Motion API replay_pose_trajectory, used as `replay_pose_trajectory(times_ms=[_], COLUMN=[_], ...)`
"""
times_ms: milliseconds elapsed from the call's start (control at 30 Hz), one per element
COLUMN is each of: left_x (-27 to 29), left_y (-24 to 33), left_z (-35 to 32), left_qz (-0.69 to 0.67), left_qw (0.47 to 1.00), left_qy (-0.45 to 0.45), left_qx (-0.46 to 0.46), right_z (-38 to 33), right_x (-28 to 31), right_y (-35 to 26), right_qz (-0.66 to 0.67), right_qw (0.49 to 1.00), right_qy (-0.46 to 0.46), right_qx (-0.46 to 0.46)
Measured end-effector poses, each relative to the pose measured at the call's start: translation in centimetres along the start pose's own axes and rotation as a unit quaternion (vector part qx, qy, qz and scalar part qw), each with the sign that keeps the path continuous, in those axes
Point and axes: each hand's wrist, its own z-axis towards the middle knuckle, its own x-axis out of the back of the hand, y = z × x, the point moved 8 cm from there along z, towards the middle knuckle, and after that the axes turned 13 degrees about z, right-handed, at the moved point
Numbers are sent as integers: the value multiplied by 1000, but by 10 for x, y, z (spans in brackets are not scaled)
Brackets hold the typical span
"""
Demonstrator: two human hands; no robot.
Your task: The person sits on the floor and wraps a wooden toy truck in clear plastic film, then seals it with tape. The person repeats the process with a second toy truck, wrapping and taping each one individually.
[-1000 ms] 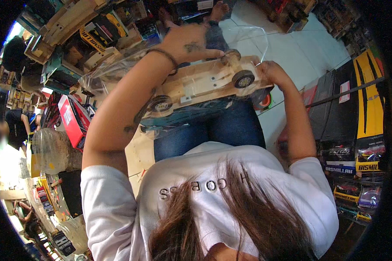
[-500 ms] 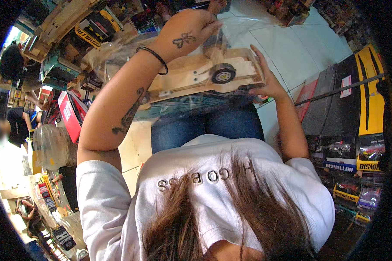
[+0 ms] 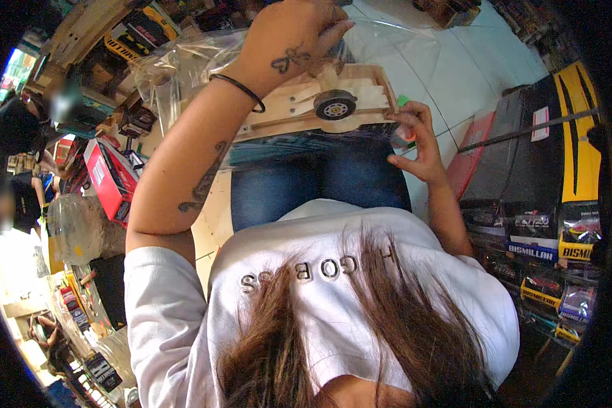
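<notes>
A wooden toy vehicle with a black-tyred wheel lies over my lap inside clear plastic wrap. My left hand reaches across its far side, fingers closed in a pinch at the film; the fingertips are partly hidden. At the vehicle's right end is my right hand, its fingers curled and its thumb apart. Between them shows a small round thing, green and orange, whose kind I cannot make out. Much of the vehicle's left part is behind my left forearm.
Boxed goods in black and yellow stack up at the right. A red and white box and a wooden shelf frame are at the left. Pale floor tiles lie beyond my lap. Another person is at the far left.
My right hand has come off the vehicle's end and nearer to me, its fingers now curled. My left hand has risen slightly, still at the film. The vehicle has shifted a little left.
</notes>
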Motion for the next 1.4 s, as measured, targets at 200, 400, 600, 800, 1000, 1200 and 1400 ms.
replay_pose_trajectory(times_ms=[200,400,600,800,1000,1200,1400], left_x=[-8,-1,9,25,18,-2,43], left_y=[-7,1,-1,-29,-14,-10,-124], left_z=[2,-2,-4,-9,-17,-6,-88], left_qz=[7,7,-28,-53,-56,-72,133], left_qw=[999,1000,999,993,995,994,980], left_qy=[-16,-9,43,78,68,-79,-133], left_qx=[40,-9,3,67,40,15,-61], right_z=[-25,-32,-52,-75,-45,128,163], right_x=[-10,-19,-55,15,109,10,33], right_y=[-11,28,47,81,101,12,10], right_qz=[-96,256,39,160,128,496,384], right_qw=[974,957,986,955,886,818,859], right_qy=[203,113,-95,89,321,-111,-6], right_qx=[14,-78,-134,-231,-309,-268,-338])
